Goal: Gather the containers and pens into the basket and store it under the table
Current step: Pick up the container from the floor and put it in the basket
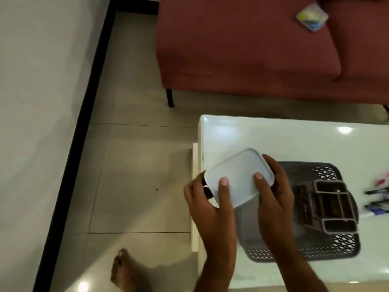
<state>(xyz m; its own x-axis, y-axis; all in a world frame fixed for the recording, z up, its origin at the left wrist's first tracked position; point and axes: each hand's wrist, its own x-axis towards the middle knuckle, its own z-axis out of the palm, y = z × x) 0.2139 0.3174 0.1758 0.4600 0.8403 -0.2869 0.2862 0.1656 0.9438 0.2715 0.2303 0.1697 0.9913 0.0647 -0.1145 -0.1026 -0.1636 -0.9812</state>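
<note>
Head view, glossy white surface [294,140], dark grey perforated basket [328,245] on it with a brown divided organizer [334,205] inside, rectangular container with pale translucent lid [240,175] gripped between left hand [208,205] and right hand [275,192] above the basket's left edge, pens [376,199] lying right of the basket

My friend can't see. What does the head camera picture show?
Two hands, left hand and right hand, hold a lidded container above a dark basket on a white table. An organizer sits inside; pens lie nearby.

White-lidded container [240,178] tilted above the brown basket [328,245]
</note>
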